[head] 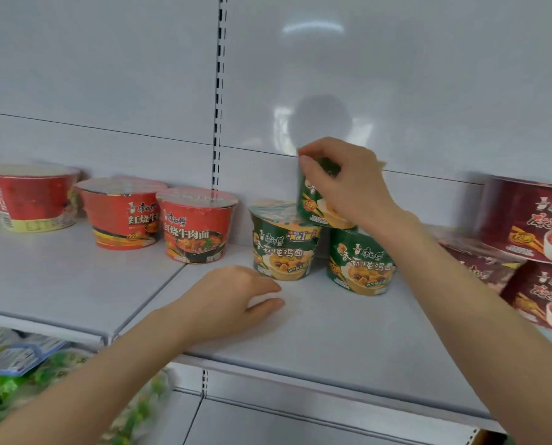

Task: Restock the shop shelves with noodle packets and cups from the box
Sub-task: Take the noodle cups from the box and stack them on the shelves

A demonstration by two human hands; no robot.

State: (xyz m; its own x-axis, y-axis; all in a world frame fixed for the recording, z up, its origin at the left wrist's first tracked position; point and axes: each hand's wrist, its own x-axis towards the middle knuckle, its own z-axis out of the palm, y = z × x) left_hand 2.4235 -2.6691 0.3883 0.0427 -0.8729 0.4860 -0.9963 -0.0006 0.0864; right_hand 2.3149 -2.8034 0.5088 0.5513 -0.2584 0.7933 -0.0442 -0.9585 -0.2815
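Head view: right hand [342, 184] curls its fingers round a green noodle cup [311, 205] perched on two green cups [284, 248] below them; left hand [232, 300] rests slack, holding nothing, on open shelf [332, 332] short of its front edge.

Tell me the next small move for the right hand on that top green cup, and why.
Probably settle it level, then let go. The right hand grips the top green cup near its rim; the cup looks tilted, its base bridging the lower left green cup and the lower right green cup, so it seems not yet seated. The left hand rests on the shelf.
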